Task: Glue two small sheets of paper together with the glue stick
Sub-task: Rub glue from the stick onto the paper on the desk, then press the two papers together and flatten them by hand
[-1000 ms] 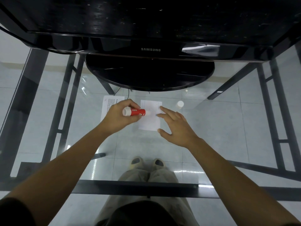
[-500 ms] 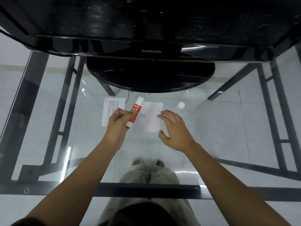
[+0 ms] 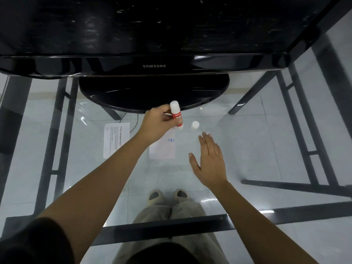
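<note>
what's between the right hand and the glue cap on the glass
Nothing visible. The open right hand hovers just short of the cap, with only bare glass table between them. The left hand holding the glue stick sits off to the side.

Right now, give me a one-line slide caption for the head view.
Left hand holds the glue stick above one sheet; open right hand reaches toward its cap.

A black Samsung monitor [image 3: 154, 44] on a round stand [image 3: 154, 94] occupies the glass table [image 3: 247, 149]; tiled floor [image 3: 304, 241] and shoes [image 3: 167, 196] show beneath.
</note>
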Demonstrator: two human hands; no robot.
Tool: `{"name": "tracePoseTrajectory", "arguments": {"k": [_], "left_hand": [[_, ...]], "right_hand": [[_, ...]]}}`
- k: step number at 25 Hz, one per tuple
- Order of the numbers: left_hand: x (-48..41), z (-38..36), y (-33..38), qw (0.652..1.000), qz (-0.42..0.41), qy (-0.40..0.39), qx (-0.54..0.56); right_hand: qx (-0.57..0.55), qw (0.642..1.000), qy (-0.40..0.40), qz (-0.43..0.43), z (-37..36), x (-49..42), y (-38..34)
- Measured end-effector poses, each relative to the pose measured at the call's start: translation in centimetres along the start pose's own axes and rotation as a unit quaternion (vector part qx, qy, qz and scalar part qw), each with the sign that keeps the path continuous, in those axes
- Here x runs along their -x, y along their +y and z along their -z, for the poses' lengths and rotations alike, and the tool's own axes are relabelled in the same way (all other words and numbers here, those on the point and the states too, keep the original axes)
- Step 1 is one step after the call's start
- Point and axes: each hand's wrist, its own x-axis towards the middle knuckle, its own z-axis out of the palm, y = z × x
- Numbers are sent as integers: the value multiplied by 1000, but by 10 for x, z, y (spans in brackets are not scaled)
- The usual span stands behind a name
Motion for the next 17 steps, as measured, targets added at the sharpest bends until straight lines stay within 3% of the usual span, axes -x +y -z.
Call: {"name": "tracePoseTrajectory", "arguments": {"k": [8,17], "left_hand": [[-17,-22,1,991,-93,-17,-97],[-11,-18,-5,989,-75,-35,-122]], "right_hand": [[70,997,-35,-10,-6,0,1],[81,995,-59,-10,-3,-1,0]]}}
